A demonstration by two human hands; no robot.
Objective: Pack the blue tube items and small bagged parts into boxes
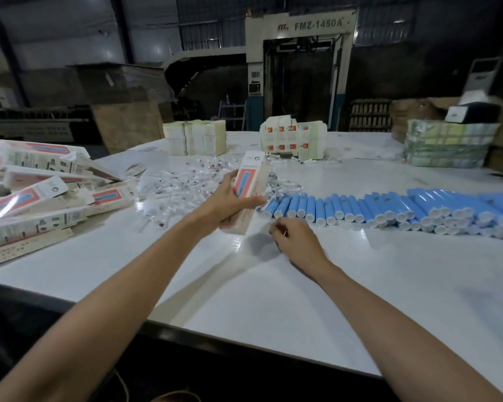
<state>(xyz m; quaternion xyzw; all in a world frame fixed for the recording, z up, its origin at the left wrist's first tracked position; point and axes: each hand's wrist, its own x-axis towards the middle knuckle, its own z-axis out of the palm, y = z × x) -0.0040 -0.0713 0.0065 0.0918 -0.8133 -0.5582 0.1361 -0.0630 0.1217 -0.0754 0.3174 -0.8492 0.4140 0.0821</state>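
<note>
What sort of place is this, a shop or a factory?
Probably a factory packing floor: a large machine marked FMZ-1450A stands behind the white table, which carries rows of blue tubes, stacks of flat cartons and a heap of filled boxes. The left hand grips another box.

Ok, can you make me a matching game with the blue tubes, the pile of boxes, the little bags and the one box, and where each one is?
Things:
1 blue tubes
2 pile of boxes
3 little bags
4 one box

Places:
A in the left hand
B left side of the table
C in a row on the right
D middle, beyond the held box

Pairs: 1-C, 2-B, 3-D, 4-A
</note>
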